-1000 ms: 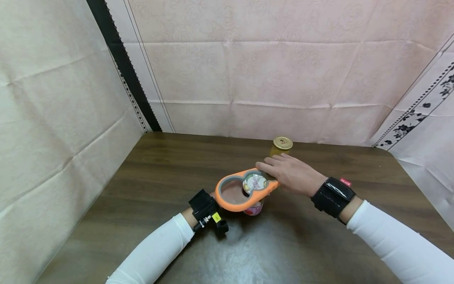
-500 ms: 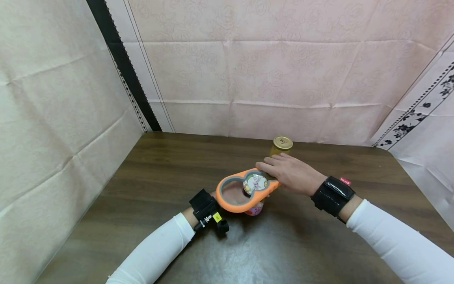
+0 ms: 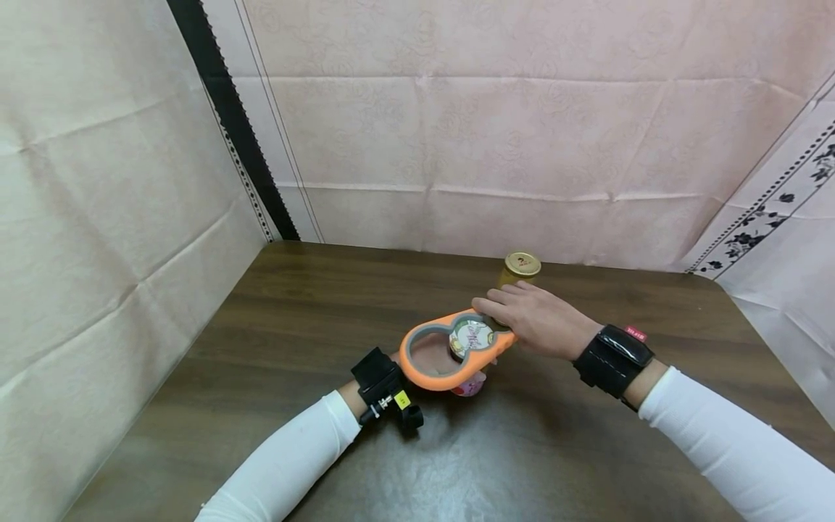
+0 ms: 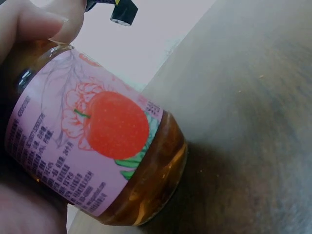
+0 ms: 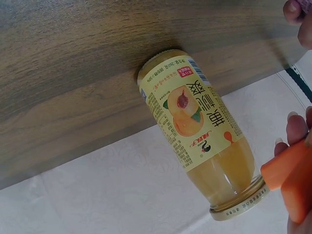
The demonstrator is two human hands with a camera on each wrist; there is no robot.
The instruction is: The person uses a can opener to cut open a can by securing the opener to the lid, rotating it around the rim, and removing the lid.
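We see hardly any change from moment ago: left hand (image 4: 41, 20) grips pink-labelled jar (image 4: 97, 131) near middle of surface (image 3: 313, 319); right hand (image 3: 531, 317) grips orange opener (image 3: 479, 357), lid (image 3: 472, 335) showing through smaller loop (contact, we cannot tell). Work looks held steady; yellow jar (image 5: 195, 122) stands behind.

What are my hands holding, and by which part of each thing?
Left hand: the pink-labelled jar, gripped round its upper part. Right hand: the orange tool, by its handle end.
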